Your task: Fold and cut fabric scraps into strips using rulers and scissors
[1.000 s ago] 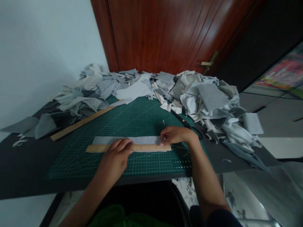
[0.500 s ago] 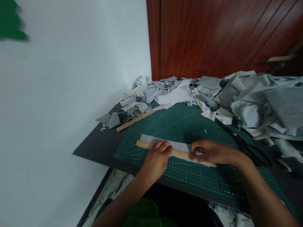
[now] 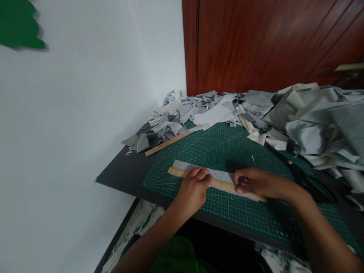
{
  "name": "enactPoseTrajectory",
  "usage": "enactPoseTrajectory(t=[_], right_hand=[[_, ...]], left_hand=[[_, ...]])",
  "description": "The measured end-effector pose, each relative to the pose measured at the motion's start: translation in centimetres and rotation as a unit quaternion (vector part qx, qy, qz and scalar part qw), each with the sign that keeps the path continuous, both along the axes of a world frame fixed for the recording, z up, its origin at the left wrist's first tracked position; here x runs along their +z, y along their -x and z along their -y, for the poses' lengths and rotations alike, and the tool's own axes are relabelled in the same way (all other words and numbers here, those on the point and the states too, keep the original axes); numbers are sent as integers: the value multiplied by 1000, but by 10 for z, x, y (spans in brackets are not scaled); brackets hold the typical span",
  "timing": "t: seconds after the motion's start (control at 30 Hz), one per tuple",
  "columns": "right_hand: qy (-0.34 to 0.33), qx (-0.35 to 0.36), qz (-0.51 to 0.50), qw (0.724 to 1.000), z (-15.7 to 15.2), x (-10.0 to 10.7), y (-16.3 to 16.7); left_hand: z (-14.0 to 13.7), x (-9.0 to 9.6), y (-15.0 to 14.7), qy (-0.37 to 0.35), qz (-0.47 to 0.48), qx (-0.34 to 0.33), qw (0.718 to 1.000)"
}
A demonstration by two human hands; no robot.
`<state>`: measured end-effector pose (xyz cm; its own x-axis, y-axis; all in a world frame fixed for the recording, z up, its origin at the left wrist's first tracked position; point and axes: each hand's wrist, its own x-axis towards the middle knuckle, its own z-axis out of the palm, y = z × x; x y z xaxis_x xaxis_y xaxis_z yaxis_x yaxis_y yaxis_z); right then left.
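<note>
A wooden ruler (image 3: 223,185) lies lengthwise over a narrow strip of light grey fabric (image 3: 187,165) on the green cutting mat (image 3: 216,148). My left hand (image 3: 196,187) is closed over the ruler near its middle, fingers bent and pressed down on it. Farther right, my right hand (image 3: 253,182) rests at the ruler and strip, its thumb and curled forefinger drawn together. Whether a small thing sits in that pinch is hidden. Black-handled scissors (image 3: 298,172) lie on the mat beyond my right forearm.
A second wooden ruler (image 3: 167,145) lies at the mat's far left, by a heap of grey fabric scraps (image 3: 170,127). More cloth (image 3: 307,129) is piled at the right. A white wall (image 3: 85,113) borders the table's left; a brown door (image 3: 256,45) stands behind.
The camera has turned slightly left, so everything sits a little farther right in the picture. Both hands keep nearly the same place on the ruler and strip.
</note>
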<state>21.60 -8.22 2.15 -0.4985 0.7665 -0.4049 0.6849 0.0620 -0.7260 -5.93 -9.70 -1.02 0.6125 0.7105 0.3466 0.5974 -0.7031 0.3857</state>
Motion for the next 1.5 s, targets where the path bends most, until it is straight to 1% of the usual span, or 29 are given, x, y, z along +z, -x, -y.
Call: enactPoseTrajectory(t=[0.23,0.8,1.03,1.13,1.2,1.3,1.5], right_hand=[[10,-6,-10,1000,-1,-6,-3],[15,-7,4,1000,0,-2,0],[12,-9,8,1000,0,0,1],[-5,1,5,1000,-1,6,0],[-28,9,-3,1000,-2,9,-1],[-35,7,-9,999,-7,11,-4],[-56,-9,30,998,-9,10,-4]], left_hand=[[1,-3,-1,5,0,8,1000],[3,-1,1,2,0,6,1000],[0,-4,0,-2,-4,8,1000],[-3,-6,0,-7,2,1,1000],[-7,-9,1,-18,2,-4,1000],[-13,-14,2,-47,0,-6,999],[-19,-19,2,-66,11,-21,998]])
